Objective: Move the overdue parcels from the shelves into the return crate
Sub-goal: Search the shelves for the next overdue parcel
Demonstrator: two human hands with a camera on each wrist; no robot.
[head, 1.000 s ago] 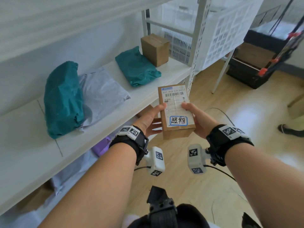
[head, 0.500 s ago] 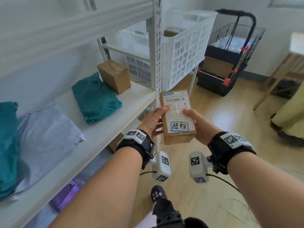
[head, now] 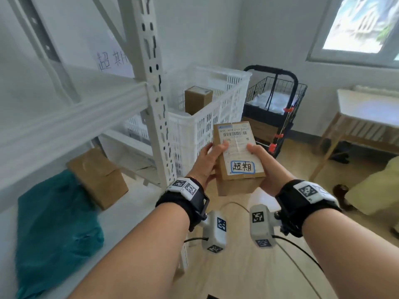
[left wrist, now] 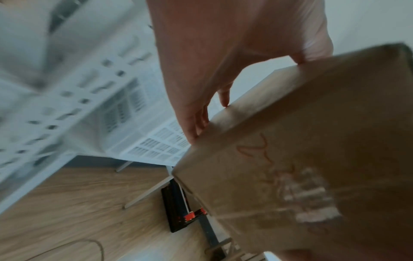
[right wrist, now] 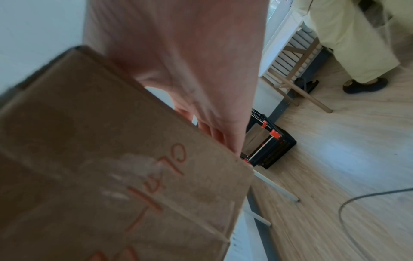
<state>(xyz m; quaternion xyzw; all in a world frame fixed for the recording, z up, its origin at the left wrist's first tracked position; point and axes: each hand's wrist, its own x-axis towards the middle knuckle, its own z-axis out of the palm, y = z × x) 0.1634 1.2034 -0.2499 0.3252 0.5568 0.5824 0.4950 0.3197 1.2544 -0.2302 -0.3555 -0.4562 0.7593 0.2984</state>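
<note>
White perforated plastic makes up the biggest task item in view, the return crate, standing just past the end upright of the shelving. One brown box already sits inside it, so at least one parcel appears to be delivered; the rest of the crate's floor is hidden by its walls, and I cannot tell whether more lie there. One black wire trolley stands beyond the crate, against the wall.

On the shelf board, two parcels show: one teal mailer bag and one cardboard carton, the carton's near corner overlapping the bag. Whether either is overdue I cannot tell, since no label faces the head camera, so what is left is a judgement: possibly these two, plus whatever sits on boards out of view.

The parcel in hand is the smallest piece and the step under way. It is a small brown box held in the air, between the shelf post and the trolley, short of the crate's rim and lower than it. Its top carries one shipping label and one blue-bordered handwritten sticker. The left hand grips its left side, thumb on the top face and fingers curled beneath; the right hand clasps the right side likewise. It looks about to be lifted over the rim and lowered in.

Counted: one crate, one trolley, four parcels visible.
</note>
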